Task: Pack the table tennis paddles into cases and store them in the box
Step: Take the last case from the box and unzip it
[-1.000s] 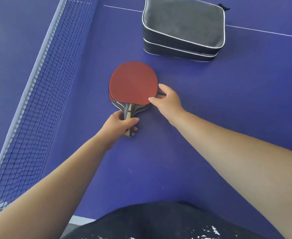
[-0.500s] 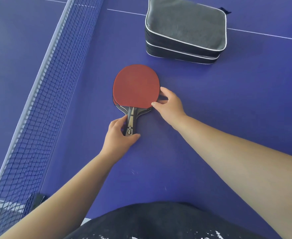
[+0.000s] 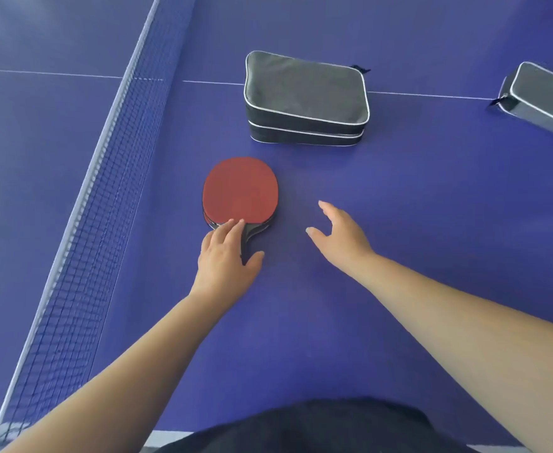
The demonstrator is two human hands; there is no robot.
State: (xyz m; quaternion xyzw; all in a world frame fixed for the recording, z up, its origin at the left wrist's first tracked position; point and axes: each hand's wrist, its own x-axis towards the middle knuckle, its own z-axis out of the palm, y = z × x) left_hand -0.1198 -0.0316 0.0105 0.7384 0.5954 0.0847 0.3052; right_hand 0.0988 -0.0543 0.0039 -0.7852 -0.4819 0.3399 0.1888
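Note:
Two stacked paddles (image 3: 239,190), red rubber face up, lie flat on the blue table. My left hand (image 3: 226,259) lies over their handle; its fingertips touch the lower rim of the red face and the thumb is spread to the right of the handle. My right hand (image 3: 338,238) hovers to the right of the paddles, fingers spread, holding nothing. Two grey cases with white piping, stacked one on the other (image 3: 304,93), stand just beyond the paddles. A further grey case (image 3: 544,96) lies at the far right edge, partly cut off.
The table tennis net (image 3: 98,197) runs diagonally along the left side. A white centre line (image 3: 209,82) crosses the blue table (image 3: 431,191) behind the cases. My dark clothing shows at the bottom edge.
My right hand let go of the paddle blade and moved off to the right, opening. My left hand loosened its grip on the handle and now lies flat over it.

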